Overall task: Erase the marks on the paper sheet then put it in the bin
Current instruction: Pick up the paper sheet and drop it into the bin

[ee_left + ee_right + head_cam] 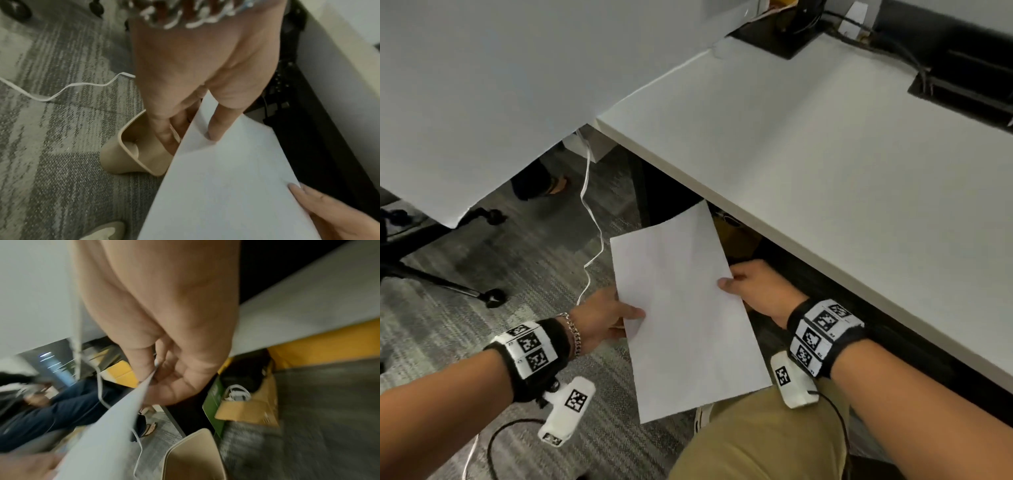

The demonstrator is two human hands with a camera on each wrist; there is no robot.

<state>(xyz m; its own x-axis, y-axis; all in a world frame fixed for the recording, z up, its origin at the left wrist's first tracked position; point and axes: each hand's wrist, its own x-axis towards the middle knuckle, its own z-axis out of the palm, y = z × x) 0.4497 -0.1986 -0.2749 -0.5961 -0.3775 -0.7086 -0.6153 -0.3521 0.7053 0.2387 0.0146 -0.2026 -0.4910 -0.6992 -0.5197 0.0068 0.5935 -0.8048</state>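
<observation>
Below, both hands pinch paper sheet over beige bin; desk beside.

Blank white paper sheet held above beige bin.

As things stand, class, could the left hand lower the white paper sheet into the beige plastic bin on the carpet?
Probably yes. The left hand pinches the white paper sheet just above the beige plastic bin, whose open mouth shows nothing blocking it. The right hand also grips the sheet and would have to follow or let go.
</observation>
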